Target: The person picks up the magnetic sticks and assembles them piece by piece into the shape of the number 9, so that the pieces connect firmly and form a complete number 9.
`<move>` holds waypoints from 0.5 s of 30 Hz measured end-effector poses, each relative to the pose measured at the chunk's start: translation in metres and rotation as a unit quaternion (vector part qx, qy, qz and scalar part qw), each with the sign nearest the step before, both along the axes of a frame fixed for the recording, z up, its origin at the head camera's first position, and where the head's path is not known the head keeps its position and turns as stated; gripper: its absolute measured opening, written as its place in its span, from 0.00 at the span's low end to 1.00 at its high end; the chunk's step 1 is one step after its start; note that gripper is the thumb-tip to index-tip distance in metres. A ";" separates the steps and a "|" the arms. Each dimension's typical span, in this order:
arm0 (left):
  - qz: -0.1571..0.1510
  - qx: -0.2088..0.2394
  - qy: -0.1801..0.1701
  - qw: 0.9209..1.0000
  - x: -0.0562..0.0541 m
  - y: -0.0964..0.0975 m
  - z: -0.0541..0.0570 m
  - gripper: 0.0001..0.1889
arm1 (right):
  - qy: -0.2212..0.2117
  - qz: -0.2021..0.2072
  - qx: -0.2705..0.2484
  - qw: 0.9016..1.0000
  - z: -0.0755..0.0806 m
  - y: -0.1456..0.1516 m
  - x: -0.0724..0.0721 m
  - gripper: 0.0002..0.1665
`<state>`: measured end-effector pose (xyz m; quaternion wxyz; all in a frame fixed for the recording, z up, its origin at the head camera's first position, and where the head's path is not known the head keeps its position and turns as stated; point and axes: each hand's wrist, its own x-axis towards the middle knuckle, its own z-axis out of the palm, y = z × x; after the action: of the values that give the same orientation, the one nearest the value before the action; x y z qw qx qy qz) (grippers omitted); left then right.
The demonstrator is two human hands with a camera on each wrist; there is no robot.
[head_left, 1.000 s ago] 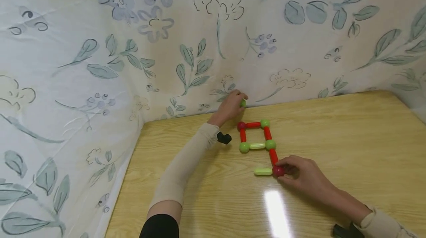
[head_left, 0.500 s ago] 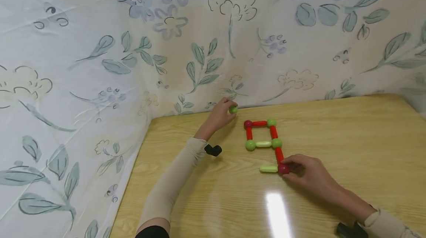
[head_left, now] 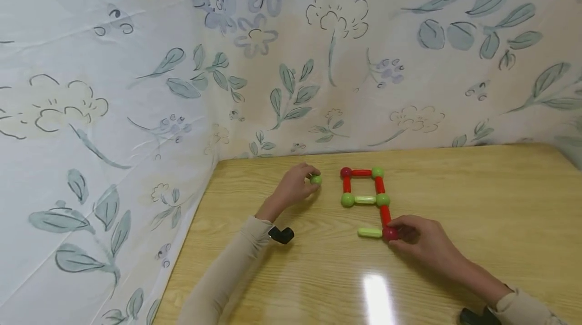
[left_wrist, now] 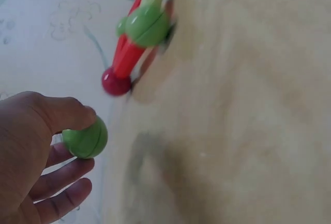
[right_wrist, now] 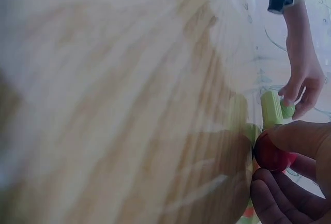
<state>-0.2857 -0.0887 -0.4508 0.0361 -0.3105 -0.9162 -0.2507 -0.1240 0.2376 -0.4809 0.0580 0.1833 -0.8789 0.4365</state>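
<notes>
My left hand [head_left: 293, 185] pinches a green ball [left_wrist: 87, 138] between thumb and fingers, to the left of a joined ball-and-rod shape. That shape is a square of red rods [head_left: 361, 173] and one yellow-green rod [head_left: 365, 199], with green balls and a dark red ball [head_left: 346, 172] at its corners. From the square's near right corner a red rod [head_left: 385, 216] runs toward me to another dark red ball [right_wrist: 272, 152]. My right hand [head_left: 425, 241] holds this ball with thumb and fingers. A yellow-green rod [head_left: 370, 233] sticks out leftward from it.
Everything lies on a wood-grain table [head_left: 291, 284], with a bright glare patch near the front. Floral cloth [head_left: 254, 102] hangs along the table's back and left side. A black wrist device [head_left: 281, 235] sits on the left cuff.
My left hand has come from the table's back edge toward me, carrying the green ball. My right hand keeps its hold on the dark red ball. The head view has shifted slightly.
</notes>
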 end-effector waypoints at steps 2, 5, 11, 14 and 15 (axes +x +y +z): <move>-0.008 0.006 -0.013 1.000 0.011 0.002 -0.004 0.15 | 0.005 -0.002 -0.001 1.000 -0.002 -0.001 0.001 0.20; -0.018 0.020 -0.029 0.999 0.026 0.004 -0.012 0.14 | 0.001 -0.005 -0.005 1.000 -0.004 -0.001 0.001 0.20; -0.044 0.054 -0.060 0.996 0.056 0.010 -0.023 0.14 | -0.006 -0.008 0.000 1.000 -0.002 -0.001 -0.001 0.21; -0.063 0.059 -0.062 0.994 0.068 0.016 -0.025 0.13 | -0.005 -0.010 0.010 1.000 -0.002 -0.002 -0.002 0.21; -0.070 0.059 -0.062 0.994 0.072 0.017 -0.026 0.13 | -0.006 -0.009 0.011 1.000 -0.001 -0.002 -0.002 0.21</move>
<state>-0.2140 -0.0713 -0.4764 -0.0198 -0.3549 -0.8765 -0.3246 -0.1256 0.2355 -0.4824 0.0547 0.1734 -0.8856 0.4274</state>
